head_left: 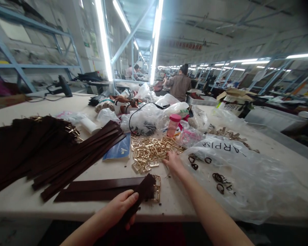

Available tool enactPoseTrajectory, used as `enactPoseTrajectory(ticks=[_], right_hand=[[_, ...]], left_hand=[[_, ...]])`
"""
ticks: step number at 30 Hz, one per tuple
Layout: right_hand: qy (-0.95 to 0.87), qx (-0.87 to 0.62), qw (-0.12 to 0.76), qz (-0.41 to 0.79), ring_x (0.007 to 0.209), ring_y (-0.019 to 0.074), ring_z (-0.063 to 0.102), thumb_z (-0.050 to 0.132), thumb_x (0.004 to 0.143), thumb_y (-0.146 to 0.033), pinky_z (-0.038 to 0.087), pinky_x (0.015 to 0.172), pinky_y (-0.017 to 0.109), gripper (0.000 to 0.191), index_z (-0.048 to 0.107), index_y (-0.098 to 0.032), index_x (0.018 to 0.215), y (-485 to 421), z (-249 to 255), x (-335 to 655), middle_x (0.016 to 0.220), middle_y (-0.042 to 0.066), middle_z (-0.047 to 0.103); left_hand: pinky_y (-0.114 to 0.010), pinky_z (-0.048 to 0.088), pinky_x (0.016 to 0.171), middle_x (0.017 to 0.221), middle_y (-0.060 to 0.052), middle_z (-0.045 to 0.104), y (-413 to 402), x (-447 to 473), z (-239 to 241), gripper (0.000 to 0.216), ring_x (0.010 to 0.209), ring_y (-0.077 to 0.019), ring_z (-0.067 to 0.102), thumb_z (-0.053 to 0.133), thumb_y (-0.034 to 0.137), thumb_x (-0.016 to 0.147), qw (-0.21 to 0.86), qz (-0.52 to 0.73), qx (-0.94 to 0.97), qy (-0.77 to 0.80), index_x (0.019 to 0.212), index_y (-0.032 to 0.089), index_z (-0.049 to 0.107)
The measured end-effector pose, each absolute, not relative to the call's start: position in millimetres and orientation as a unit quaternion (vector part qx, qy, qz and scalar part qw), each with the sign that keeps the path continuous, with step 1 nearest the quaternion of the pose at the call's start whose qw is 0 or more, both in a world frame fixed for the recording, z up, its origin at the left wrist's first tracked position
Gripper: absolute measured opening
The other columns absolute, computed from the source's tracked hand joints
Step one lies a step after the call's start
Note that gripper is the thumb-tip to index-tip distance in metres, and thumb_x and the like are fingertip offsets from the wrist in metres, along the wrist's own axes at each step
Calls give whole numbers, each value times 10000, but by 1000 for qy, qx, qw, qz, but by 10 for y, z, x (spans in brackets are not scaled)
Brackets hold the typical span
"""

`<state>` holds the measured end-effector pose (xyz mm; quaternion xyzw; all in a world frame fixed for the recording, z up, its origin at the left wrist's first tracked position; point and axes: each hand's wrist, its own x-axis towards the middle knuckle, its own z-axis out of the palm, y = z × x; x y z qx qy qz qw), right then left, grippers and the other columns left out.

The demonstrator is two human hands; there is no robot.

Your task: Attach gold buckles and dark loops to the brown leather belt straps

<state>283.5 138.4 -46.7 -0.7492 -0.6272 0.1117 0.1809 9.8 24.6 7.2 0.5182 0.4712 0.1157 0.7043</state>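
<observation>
My left hand [123,206] is closed around a dark brown leather strap [144,186], thumb on top, near the table's front edge. Its far end lies over other brown straps [97,189] that have gold buckles [157,188] at their right ends. My right hand [174,162] reaches forward to the right edge of a pile of gold metal buckles [151,150]. Its fingertips touch the pile; whether they grip a buckle I cannot make out. Beyond my left hand, a fanned bundle of brown straps [79,157] lies beside a blue booklet [118,148].
A large stack of brown straps [33,143] covers the left side. Behind the buckles are a pink-lidded jar [174,125] and heaped plastic bags [149,114]. On the right, dark rings [218,177] lie on a clear printed bag [246,171]. A person [180,83] stands farther back.
</observation>
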Motion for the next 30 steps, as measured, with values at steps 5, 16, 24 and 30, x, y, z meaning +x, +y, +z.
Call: enactPoseTrajectory(ticks=[5,16,24,30], right_hand=[[-615,-771,134,98,881,199,574,559,743,-296,401,723,263,240,577,-146,930,1341,-461,2788,947,99,609],[-669,-727,118,105,871,220,585,534,787,-196,412,782,342,105,615,-143,745,1136,-408,2571,895,140,630],[-627,-712,245,199,786,173,581,561,778,-216,433,773,367,131,553,-138,673,1126,-192,2475,744,54,610],[-570,-655,344,359,652,151,589,491,761,-285,472,623,301,138,503,-170,835,664,64,2280,720,29,605]], left_hand=[[-181,290,338,449,53,518,188,89,121,544,342,-92,443,411,710,672,710,105,516,468,827,188,401],[-179,309,349,457,48,531,105,-38,83,521,350,-90,447,431,685,682,715,124,501,471,838,189,416],[-176,294,339,458,45,542,52,-128,111,528,341,-92,454,417,694,693,717,137,507,458,840,187,418],[-180,340,386,526,29,575,180,-240,236,490,395,-92,500,437,642,734,704,190,494,474,850,167,446]])
